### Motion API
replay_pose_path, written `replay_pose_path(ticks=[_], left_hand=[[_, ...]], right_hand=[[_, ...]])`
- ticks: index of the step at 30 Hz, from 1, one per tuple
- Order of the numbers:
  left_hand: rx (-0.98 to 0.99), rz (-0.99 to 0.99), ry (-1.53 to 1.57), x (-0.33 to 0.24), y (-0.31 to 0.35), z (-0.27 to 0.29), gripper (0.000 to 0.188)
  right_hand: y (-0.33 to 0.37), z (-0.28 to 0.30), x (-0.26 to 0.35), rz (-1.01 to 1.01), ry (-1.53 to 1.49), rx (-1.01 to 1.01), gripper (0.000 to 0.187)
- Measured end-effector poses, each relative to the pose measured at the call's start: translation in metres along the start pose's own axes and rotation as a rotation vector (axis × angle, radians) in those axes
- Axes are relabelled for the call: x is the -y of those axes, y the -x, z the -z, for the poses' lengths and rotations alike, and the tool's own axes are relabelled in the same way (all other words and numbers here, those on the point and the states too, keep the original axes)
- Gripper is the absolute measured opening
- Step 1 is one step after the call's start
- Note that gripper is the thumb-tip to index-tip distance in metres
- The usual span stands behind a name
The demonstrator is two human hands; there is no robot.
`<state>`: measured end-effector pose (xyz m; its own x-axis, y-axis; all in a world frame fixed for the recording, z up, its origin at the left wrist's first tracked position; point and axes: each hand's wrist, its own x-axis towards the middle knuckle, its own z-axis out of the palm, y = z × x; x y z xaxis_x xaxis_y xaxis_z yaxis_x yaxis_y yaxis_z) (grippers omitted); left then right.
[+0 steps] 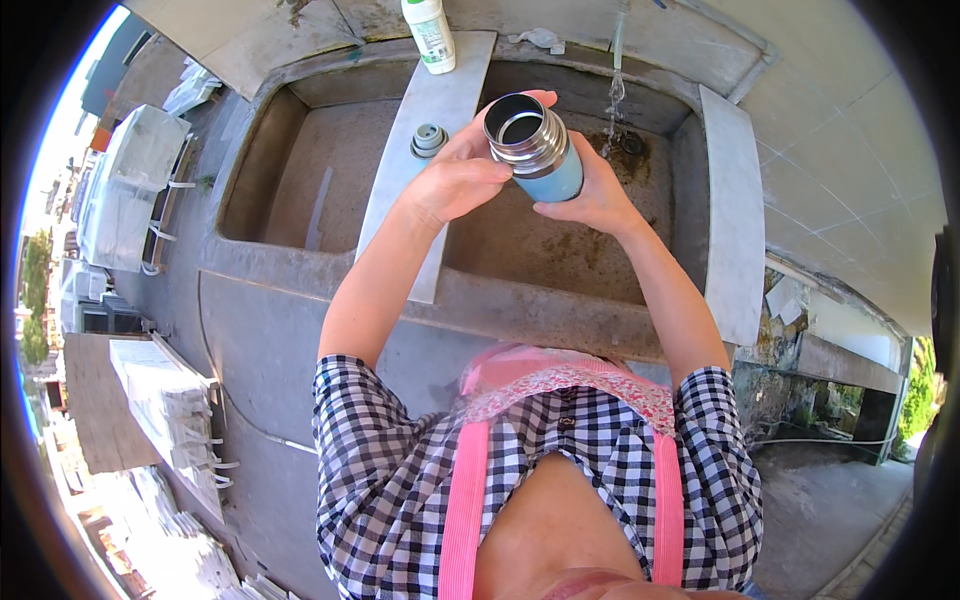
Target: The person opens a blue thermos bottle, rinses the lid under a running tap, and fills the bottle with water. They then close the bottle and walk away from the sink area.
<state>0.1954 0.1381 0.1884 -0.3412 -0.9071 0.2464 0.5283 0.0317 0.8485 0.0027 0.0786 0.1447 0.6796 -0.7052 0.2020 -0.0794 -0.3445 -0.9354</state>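
Observation:
A blue vacuum flask (pixel 552 182) with a bare steel neck is tilted over the right basin, its open mouth facing up toward me. My right hand (pixel 598 200) wraps round the blue body from the right, thumb across its front. My left hand (pixel 455 182) curves about the steel neck from the left, its thumb at the threads and its fingertips showing behind the mouth. The flask's inside looks dark. A grey-green flask lid (pixel 429 140) sits on the pale stone slab (pixel 410 215) left of my left hand.
Water runs from a tap (pixel 618 45) into the stained right basin (pixel 560 240), near its dark drain (pixel 632 144). A white bottle (pixel 430 38) stands at the slab's far end. The left basin (pixel 335 185) lies beyond the slab; another slab (pixel 733 220) edges the right side.

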Motion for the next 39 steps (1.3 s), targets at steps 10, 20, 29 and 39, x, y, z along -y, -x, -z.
replay_pose_path(ticks=[10, 20, 29, 39], left_hand=[[-0.097, -0.076, -0.126, 0.004, 0.003, -0.006, 0.076], [-0.593, -0.284, -0.047, 0.035, -0.015, -0.038, 0.051], [-0.117, -0.194, 0.095, 0.01, -0.018, 0.009, 0.061], [-0.323, -0.134, -0.136, 0.008, -0.032, -0.004, 0.048]], right_hand=[[0.003, -0.021, 0.003, 0.096, 0.381, -0.331, 0.076], [0.006, -0.053, -0.01, 0.228, 0.647, -0.751, 0.074], [0.006, 0.007, 0.019, -0.183, -0.343, 0.306, 0.087], [0.013, -0.019, 0.013, -0.138, -0.033, -0.101, 0.075]])
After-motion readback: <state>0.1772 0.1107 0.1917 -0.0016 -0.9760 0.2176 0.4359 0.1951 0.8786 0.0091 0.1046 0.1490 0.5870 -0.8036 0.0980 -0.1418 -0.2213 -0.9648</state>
